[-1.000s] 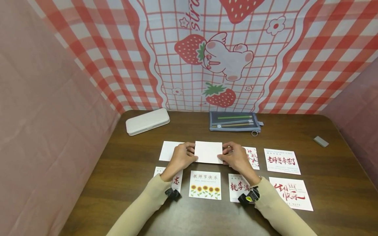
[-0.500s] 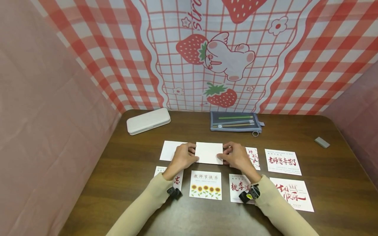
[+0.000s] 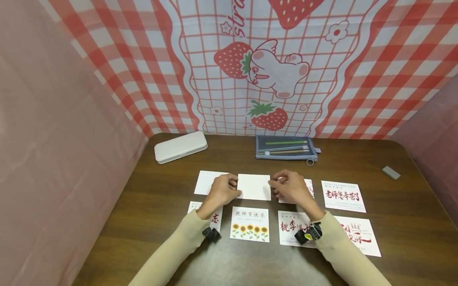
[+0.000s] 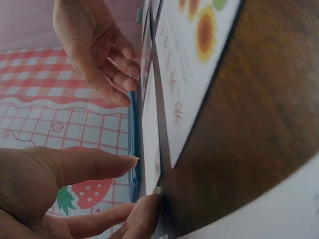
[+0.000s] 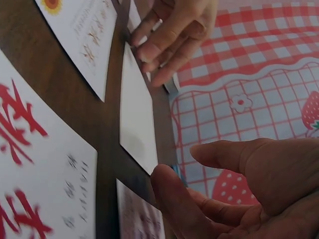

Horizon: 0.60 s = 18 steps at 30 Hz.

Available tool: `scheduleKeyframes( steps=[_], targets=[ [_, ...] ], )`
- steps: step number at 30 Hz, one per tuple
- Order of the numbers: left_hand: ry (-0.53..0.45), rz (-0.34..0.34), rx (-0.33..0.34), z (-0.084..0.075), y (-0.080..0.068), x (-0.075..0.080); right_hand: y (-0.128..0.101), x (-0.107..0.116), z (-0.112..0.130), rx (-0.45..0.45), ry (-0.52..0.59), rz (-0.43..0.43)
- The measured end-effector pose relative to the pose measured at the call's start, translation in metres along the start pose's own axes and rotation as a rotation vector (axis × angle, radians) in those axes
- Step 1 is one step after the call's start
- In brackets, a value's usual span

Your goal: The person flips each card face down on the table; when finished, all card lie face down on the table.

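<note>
A blank white card (image 3: 254,187) lies flat on the wooden table, in the back row of cards. At its left edge my left hand (image 3: 222,190) rests with thumb and fingers apart; in the left wrist view a fingertip (image 4: 144,211) meets the card's edge while the thumb stands off it. Just beyond the right edge is my right hand (image 3: 290,186), its fingers relaxed and spread around nothing. Beneath that hand, a card with red blossoms (image 3: 308,186) is partly covered. Another blank card (image 3: 207,182) sits partly behind the left hand.
Nearer me lie a sunflower card (image 3: 249,224) and several cards with red lettering, one (image 3: 343,196) far right. Along the back are a white case (image 3: 181,147) and a blue mesh pouch (image 3: 284,147) with pencils. A grey eraser (image 3: 391,172) lies at right.
My right hand has let go of the blank card's right edge and moved slightly right. The card now lies flat on the table. My left hand stays at its left edge.
</note>
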<state>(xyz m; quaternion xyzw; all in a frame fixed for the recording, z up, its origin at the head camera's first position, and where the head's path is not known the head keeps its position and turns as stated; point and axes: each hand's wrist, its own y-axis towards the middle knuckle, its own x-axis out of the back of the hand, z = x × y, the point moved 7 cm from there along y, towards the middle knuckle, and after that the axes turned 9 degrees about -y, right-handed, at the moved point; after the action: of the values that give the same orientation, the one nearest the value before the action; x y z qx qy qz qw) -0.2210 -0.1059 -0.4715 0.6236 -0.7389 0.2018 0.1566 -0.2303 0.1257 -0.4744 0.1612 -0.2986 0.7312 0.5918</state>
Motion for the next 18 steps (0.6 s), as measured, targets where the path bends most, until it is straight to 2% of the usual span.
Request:
scheduleKeyframes(
  steps=[5,8,11,18],
  targets=[
    [0.026,0.006,-0.033,-0.008,-0.002,-0.002,-0.004,0.017,-0.002,0.029,-0.062,-0.038],
    [0.027,0.018,-0.071,-0.015,-0.003,-0.006,-0.007,0.026,-0.006,0.022,-0.045,-0.050],
    [0.013,0.040,-0.103,-0.022,-0.003,-0.013,-0.010,0.033,-0.010,0.022,-0.047,-0.064],
    [-0.054,0.101,-0.144,-0.038,0.000,-0.034,-0.019,0.050,-0.025,0.016,-0.159,-0.106]
  ],
)
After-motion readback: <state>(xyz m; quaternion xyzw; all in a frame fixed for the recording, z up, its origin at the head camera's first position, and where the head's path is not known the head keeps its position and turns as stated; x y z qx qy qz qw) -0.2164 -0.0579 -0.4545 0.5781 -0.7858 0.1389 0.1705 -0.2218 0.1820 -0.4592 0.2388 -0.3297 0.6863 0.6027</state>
